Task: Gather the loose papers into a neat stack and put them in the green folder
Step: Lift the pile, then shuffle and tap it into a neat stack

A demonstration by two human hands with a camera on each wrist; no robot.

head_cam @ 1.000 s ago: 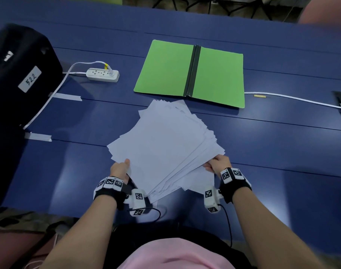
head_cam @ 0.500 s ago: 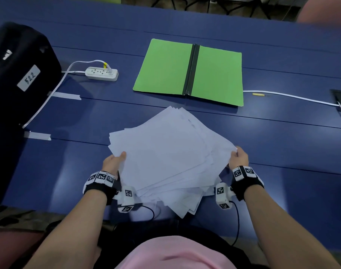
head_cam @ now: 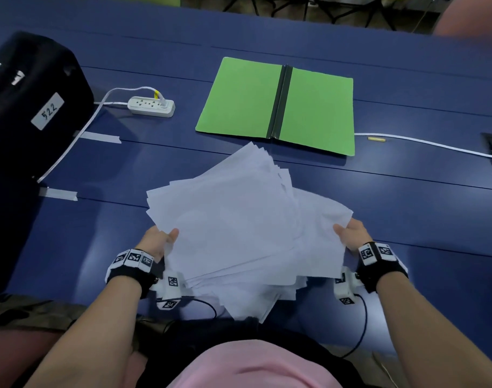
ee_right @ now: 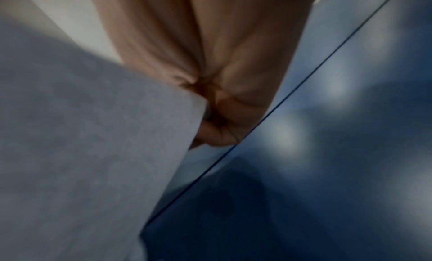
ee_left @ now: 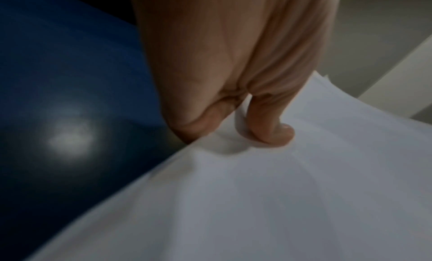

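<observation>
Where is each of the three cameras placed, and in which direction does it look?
Head: on the person's head, looking down at the papers, green folder, both forearms and both hands.
Left wrist: along the left hand; thumb on the papers.
Right wrist: along the right hand gripping the papers' edge.
All three share the papers and blue table.

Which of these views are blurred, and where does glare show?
Head view: sharp, wide-angle bend in the table seams. Left wrist view: soft, with a glare patch on the table left of the left hand. Right wrist view: blurriest, the papers smeared.
</observation>
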